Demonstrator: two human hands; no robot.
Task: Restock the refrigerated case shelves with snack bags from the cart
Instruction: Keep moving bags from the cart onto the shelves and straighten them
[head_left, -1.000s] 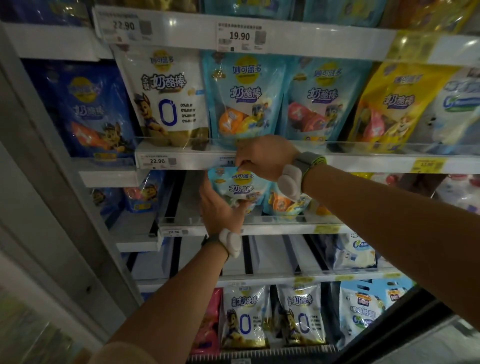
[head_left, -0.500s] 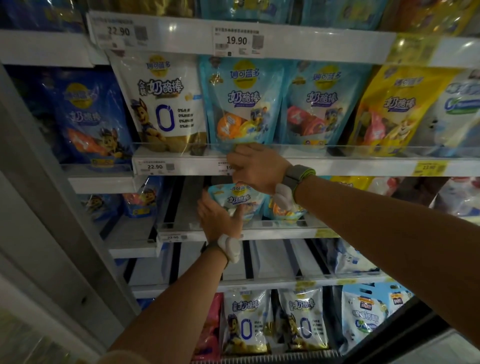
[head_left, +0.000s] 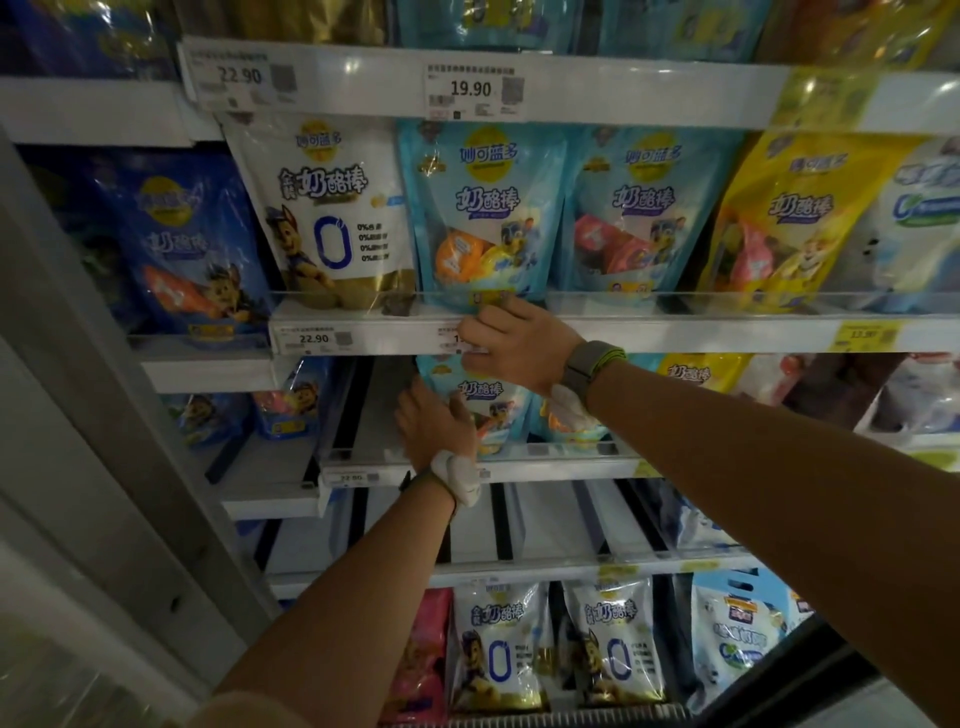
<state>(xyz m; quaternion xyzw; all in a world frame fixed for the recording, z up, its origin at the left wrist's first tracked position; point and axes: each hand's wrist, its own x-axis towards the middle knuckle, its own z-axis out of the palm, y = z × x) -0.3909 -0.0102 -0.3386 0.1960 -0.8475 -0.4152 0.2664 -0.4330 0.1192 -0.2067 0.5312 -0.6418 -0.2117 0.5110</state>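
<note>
Shop, chilled display case, price tags (head_left: 470, 88) on shelf edges (head_left: 675, 327), rows of snack bags (head_left: 488, 208)

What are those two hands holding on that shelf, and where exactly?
One light blue snack bag: the left hand holds its left edge, the right hand its top.
</note>
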